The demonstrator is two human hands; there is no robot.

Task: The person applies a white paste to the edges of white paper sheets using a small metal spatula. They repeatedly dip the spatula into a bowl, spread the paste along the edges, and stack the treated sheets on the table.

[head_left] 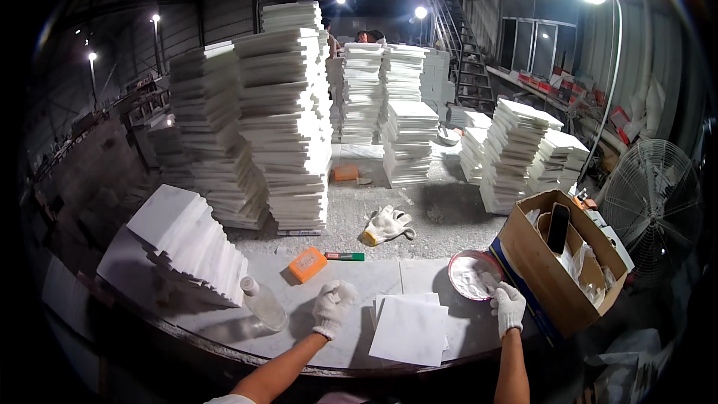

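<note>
My gloved right hand [509, 307] is closed at the near rim of a red-edged bowl [458, 293]. From its fingers a small flat grey scraper [490, 282] reaches into the white paste [469, 277] inside. My left hand [334, 304], also in a white glove, hovers over the tabletop with its fingers curled; whatever they may hold is hidden. Between the hands lie several thin white square tiles [409, 331], overlapping unevenly. Left of my left hand is a clear bottle [264, 305]. An orange block [307, 264] and a green-and-black stick [345, 256] lie just beyond.
A leaning stack of white tiles [187, 243] occupies the left of the table [329, 352]. An open cardboard box [538, 254], holding a phone [558, 228], is at the right. A spare glove [388, 224] lies ahead, before tall tile stacks [288, 127]. A fan [649, 198] stands far right.
</note>
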